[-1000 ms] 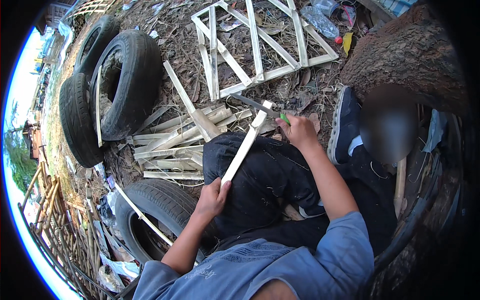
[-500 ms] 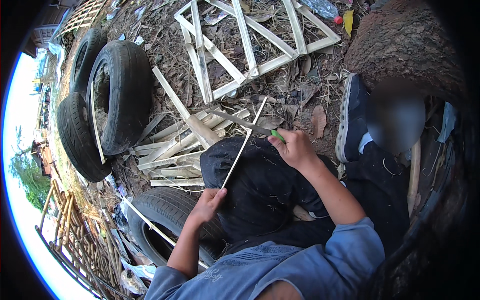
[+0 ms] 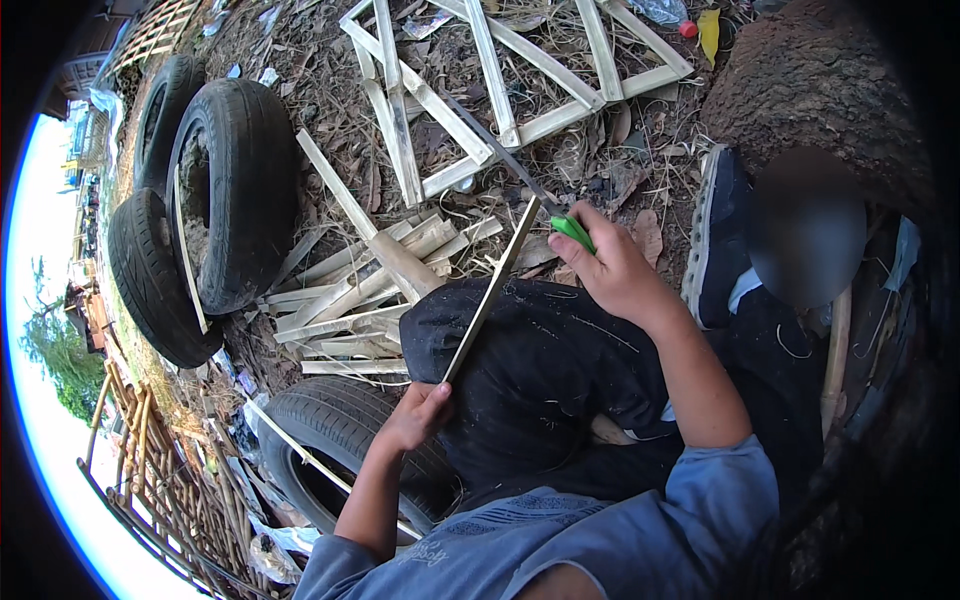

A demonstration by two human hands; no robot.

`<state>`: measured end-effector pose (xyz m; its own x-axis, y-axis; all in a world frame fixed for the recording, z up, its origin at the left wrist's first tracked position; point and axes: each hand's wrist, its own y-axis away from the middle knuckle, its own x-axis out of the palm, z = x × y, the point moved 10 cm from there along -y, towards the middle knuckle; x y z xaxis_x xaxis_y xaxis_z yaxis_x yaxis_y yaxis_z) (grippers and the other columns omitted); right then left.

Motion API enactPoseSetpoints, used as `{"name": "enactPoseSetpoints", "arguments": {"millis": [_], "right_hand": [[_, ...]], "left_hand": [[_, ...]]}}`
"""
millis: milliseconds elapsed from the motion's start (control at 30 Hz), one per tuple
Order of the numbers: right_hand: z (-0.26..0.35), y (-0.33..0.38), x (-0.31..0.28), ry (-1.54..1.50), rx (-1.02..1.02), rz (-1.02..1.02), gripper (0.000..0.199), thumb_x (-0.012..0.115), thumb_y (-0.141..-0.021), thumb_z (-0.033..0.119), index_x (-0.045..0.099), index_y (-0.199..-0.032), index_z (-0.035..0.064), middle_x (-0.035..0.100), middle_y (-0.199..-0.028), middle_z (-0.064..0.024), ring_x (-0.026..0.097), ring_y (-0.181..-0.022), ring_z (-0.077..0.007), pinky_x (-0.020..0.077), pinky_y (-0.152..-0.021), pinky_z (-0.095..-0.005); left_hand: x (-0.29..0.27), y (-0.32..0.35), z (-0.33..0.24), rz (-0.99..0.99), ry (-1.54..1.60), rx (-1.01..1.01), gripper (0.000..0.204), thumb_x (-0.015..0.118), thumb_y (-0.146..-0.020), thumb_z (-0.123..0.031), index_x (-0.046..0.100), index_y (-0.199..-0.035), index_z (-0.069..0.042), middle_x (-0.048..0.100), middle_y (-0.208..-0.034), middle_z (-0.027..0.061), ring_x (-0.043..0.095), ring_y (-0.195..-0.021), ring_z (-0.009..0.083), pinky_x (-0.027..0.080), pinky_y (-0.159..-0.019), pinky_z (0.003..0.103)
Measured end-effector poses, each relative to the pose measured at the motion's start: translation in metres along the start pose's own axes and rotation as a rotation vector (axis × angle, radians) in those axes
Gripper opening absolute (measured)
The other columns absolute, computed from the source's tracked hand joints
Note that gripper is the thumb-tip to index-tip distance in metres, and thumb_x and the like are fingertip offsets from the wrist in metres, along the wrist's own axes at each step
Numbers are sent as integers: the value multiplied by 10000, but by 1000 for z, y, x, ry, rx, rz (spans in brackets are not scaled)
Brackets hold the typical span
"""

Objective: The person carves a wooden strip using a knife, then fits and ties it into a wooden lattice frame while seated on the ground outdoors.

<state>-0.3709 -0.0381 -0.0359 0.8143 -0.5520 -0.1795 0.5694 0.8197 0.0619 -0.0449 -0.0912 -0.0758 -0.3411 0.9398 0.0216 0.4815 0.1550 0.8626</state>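
Around the person there are big things: three old tires (image 3: pixel 235 190) on the left, a tree trunk (image 3: pixel 820 90) at the upper right, and a frame of pale slats (image 3: pixel 520 80) lying on the dry ground at the top. Compared with one second ago, the bamboo strip (image 3: pixel 488 300) now shows its thin edge instead of its broad pale face, and it stands steeper over the dark cloth (image 3: pixel 540 370) on the lap; I judge that the strip was turned so the blade can work along another side. The left hand (image 3: pixel 418 412) is clenched around the lower end of the strip, near the knee. The right hand (image 3: pixel 612 268) is closed on the green handle of a knife (image 3: pixel 530 180), whose long dark blade points up and away and meets the top end of the strip. The strip looks narrow, straight and light yellow. Loose cut slats (image 3: pixel 350 300) lie in a pile just beyond the lap.
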Motion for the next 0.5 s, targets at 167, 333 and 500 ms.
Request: {"name": "enactPoseSetpoints", "arguments": {"millis": [167, 333, 500], "right_hand": [[-23, 4, 7, -107, 181, 156, 399, 479, -1023, 321, 559, -819, -12, 423, -565, -42, 436, -543, -123, 368, -532, -343], [-31, 5, 8, 152, 172, 200, 455, 474, -1018, 341, 571, -771, -29, 530, -577, -171, 537, -522, -272, 414, -539, -403], [-21, -7, 4, 227, 69, 255, 391, 492, -1013, 282, 563, -808, -44, 495, -570, -152, 464, -508, -230, 393, -540, -382]], "left_hand": [[-1, 2, -10, -69, -90, 45, 599, 436, -1004, -502, 503, -618, -48, 449, -566, -25, 383, -549, 88, 326, -507, 277], [-2, -1, -9, -58, -74, 40, 598, 452, -1000, -496, 532, -628, -34, 480, -576, -14, 399, -559, 88, 341, -522, 276], [-1, -3, -10, -41, -59, 38, 602, 461, -995, -497, 537, -628, -27, 478, -574, -14, 403, -560, 91, 350, -533, 283]]}}
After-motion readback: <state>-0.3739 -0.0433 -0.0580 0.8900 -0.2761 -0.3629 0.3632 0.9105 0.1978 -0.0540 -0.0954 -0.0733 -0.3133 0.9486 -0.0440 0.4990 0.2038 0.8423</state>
